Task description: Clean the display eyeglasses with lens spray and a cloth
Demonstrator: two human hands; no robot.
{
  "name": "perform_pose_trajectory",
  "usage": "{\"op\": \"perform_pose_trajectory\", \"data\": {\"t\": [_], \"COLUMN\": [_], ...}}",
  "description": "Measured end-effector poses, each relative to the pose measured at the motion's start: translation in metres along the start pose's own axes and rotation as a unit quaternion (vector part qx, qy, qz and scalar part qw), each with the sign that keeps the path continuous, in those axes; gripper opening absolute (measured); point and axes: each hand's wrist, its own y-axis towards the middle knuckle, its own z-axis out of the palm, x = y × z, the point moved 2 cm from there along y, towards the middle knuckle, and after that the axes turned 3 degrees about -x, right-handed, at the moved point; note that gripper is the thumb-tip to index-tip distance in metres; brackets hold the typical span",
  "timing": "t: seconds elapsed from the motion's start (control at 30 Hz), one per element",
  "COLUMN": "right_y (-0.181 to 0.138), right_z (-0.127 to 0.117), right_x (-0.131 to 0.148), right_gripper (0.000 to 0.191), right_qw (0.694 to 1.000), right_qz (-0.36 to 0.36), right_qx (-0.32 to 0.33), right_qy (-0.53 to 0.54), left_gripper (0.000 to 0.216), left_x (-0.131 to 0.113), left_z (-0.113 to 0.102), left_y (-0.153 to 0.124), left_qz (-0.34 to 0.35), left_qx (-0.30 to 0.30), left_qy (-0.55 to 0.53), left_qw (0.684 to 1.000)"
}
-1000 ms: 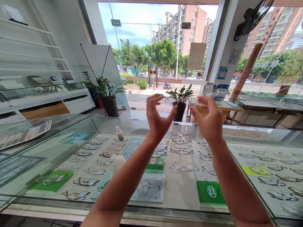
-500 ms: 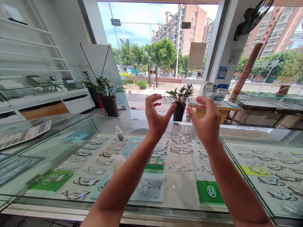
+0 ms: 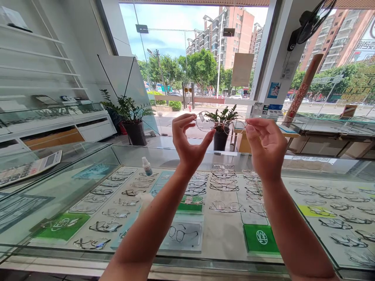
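Note:
A pair of thin-rimmed eyeglasses (image 3: 200,128) is held up above the glass counter, its clear lenses facing the window. My left hand (image 3: 189,146) grips its left side, with fingers at the outer edge and thumb by the bridge. At the other end, my right hand (image 3: 267,150) pinches the outer corner of the frame between thumb and forefinger. The thin rims are hard to make out against the plant behind. Below my arms, the glass display counter (image 3: 216,255) contains rows of spectacle frames (image 3: 224,183).
On the counter stand a small spray bottle (image 3: 147,167) and, at left, a calculator (image 3: 32,168). A green box (image 3: 260,239) lies under the glass by my right forearm. Potted plants (image 3: 135,132) stand beyond, before the glass doors. A fan (image 3: 315,23) hangs at upper right.
My right hand has shifted right and turned, its thumb moving from below the lens up to the frame's outer corner. My left hand has moved slightly left with the eyeglasses.

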Motion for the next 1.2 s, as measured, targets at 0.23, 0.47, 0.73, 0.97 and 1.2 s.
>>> {"op": "perform_pose_trajectory", "data": {"t": [0.23,0.47,0.73,0.97,1.2], "right_y": [0.002,0.001,0.003,0.011,0.011], "right_z": [-0.003,0.000,-0.001,-0.008,-0.004], "right_x": [0.008,0.007,-0.002,-0.009,-0.018], "right_gripper": [0.013,0.017,0.017,0.011,0.007], "right_qw": [0.993,0.988,0.984,0.989,0.979], "right_qz": [0.024,0.055,0.062,-0.018,0.003], "right_qx": [0.032,0.051,0.074,0.142,0.202], "right_qy": [0.115,0.137,0.149,-0.024,-0.014], "left_gripper": [0.053,0.053,0.053,0.052,0.050], "left_x": [-0.001,0.003,0.003,-0.010,-0.024], "left_z": [0.006,0.010,0.010,0.003,0.001], "left_y": [-0.004,-0.008,-0.010,0.000,0.005], "left_qz": [-0.039,-0.089,-0.116,-0.006,0.033], "left_qx": [0.040,0.053,0.091,0.154,0.208], "left_qy": [-0.044,-0.098,-0.098,-0.008,0.004], "left_qw": [0.997,0.990,0.984,0.988,0.978]}}
